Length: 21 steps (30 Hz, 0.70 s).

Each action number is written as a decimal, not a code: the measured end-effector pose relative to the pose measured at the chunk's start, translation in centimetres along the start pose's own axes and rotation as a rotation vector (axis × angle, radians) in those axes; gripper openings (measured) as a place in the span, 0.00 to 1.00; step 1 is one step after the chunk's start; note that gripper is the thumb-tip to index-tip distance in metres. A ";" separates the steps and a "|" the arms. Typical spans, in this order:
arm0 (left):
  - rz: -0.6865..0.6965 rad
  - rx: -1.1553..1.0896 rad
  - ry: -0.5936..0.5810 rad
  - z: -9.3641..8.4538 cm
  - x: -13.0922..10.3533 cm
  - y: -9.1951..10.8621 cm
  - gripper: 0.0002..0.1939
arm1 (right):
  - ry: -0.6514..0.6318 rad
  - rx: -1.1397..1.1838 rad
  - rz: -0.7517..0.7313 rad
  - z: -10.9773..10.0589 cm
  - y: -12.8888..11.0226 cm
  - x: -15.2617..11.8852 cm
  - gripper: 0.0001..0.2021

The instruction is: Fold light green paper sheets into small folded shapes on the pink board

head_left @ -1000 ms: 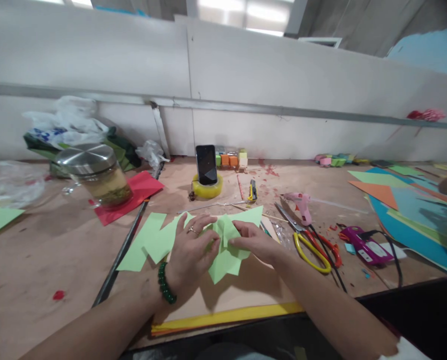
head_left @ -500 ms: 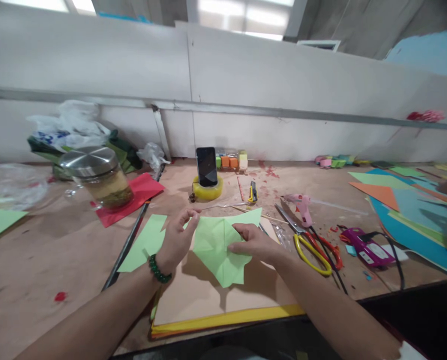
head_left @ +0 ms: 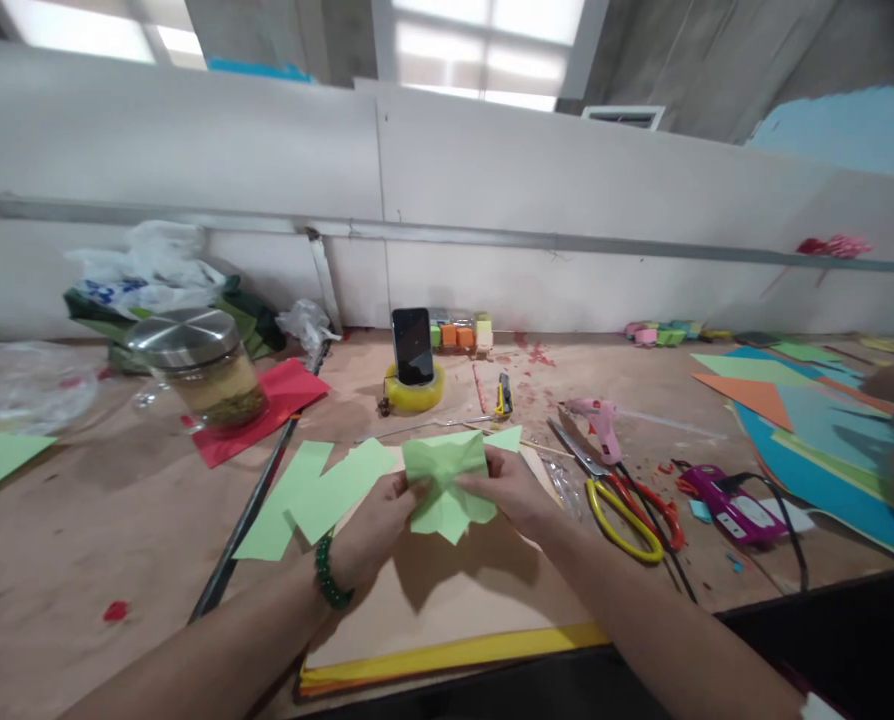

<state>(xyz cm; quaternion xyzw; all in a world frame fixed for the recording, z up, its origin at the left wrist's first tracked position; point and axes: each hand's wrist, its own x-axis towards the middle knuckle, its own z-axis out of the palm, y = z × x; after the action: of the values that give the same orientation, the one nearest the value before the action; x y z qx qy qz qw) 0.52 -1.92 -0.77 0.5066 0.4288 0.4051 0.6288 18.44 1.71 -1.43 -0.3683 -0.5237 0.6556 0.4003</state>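
Observation:
A creased sheet of light green paper (head_left: 451, 470) is held up in front of me, its lower edge zigzagged and its middle pinched inward. My left hand (head_left: 387, 515), with a dark green bead bracelet (head_left: 330, 575) at the wrist, is closed on its left side. On the right side, the thumb and fingers of my right hand (head_left: 511, 490) pinch it as well. Below the paper lies a stack of peach and yellow sheets (head_left: 447, 615). Further light green pieces (head_left: 346, 487) lie flat beyond my left hand.
Right of my hands lie scissors (head_left: 616, 505), a pink glue gun (head_left: 604, 425) and a purple device with a cable (head_left: 732, 505). A phone (head_left: 412, 345) stands in a yellow tape roll (head_left: 415, 390). To the left, a lidded glass jar (head_left: 218, 385) rests on red paper (head_left: 297, 392).
My left hand has come down and inward to grip the paper's left side. The sheet, flatter before, is now gathered at its middle. The camera view has tilted slightly upward.

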 end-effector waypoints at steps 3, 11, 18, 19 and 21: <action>-0.019 0.089 -0.053 -0.9 0.2 0.1 0.27 | 0.116 -0.166 -0.106 0.1 -0.4 -0.2 0.24; -0.163 0.214 -0.269 -2.5 0.2 1.6 0.23 | 0.082 -0.201 -0.066 -1.1 -1.2 -0.3 0.12; -0.105 0.361 -0.113 -3.5 0.8 1.9 0.15 | -0.048 -0.362 0.079 -1.8 -2.2 -0.4 0.16; -0.096 0.384 -0.109 -3.3 0.8 2.0 0.13 | -0.063 -0.371 0.085 -1.8 -2.1 -0.5 0.18; -0.080 0.420 -0.109 -2.7 0.6 1.9 0.10 | -0.082 -0.385 0.095 -1.5 -1.8 -0.5 0.20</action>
<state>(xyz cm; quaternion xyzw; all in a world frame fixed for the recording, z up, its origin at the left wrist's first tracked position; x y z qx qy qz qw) -2.04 -0.26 0.75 0.6301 0.4889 0.2535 0.5474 20.23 2.05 0.08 -0.4353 -0.6374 0.5758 0.2694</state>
